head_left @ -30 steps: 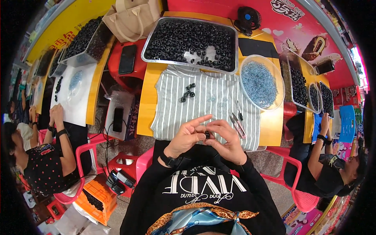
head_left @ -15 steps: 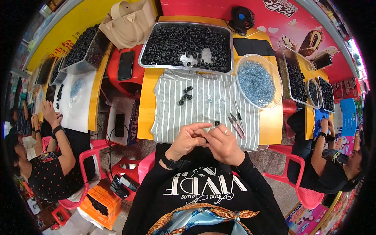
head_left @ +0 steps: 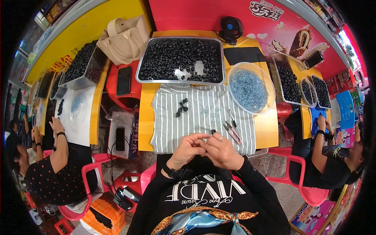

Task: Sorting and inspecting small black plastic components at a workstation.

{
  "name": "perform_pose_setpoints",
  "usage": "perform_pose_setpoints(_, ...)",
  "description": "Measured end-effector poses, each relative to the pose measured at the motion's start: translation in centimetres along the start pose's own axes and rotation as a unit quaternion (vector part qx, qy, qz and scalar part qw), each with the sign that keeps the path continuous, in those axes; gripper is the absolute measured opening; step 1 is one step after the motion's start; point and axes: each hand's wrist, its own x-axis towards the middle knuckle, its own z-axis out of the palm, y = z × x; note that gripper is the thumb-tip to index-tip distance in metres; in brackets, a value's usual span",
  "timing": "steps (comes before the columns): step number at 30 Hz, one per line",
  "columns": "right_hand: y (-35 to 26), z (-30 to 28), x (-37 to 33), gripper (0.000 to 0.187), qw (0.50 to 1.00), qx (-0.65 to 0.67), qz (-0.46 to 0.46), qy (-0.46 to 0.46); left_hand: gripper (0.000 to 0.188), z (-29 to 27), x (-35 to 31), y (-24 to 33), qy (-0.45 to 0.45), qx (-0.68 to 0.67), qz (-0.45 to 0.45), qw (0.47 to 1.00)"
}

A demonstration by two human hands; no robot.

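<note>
My left hand (head_left: 188,152) and my right hand (head_left: 224,152) meet over the front edge of a grey-and-white striped cloth, fingertips pinched together. Whatever sits between the left fingers is hidden. A small black ring-shaped part (head_left: 213,132) shows at the upper edge of my right fingers, apparently gripped there. On the cloth (head_left: 164,133) lies a small cluster of black ring parts (head_left: 181,108). Right of them are pink-handled scissors (head_left: 234,134) and a slim dark tool (head_left: 233,118). Small clear bluish pieces (head_left: 214,113) are scattered faintly nearby.
Behind the cloth stands a tray (head_left: 137,72) full of black rings. A round tub (head_left: 272,102) of bluish pieces is at its right, a black fan (head_left: 230,28) beyond. A phone (head_left: 123,81) rests on a red stool. Co-workers sit left (head_left: 55,176) and right (head_left: 327,164).
The view has tilted, so the table and its things appear lower and slightly left. My hands stay pinched together at the cloth's front edge, with only slight finger movement.
</note>
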Motion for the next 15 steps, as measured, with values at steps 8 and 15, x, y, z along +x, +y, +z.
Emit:
perform_pose_setpoints(8, 0.2, -0.9, -0.5, 0.037, 0.998, 0.028, 0.045, -0.037, 0.044, 0.0, 0.3, -0.4, -0.004, 0.065, -0.01, 0.998)
perform_pose_setpoints(15, 1.8, -5.0, -1.4, 0.029, 0.982, 0.021, 0.186, 0.01, 0.037, -1.5, 0.6, 0.1, -0.018, 0.055, 0.037, 0.998)
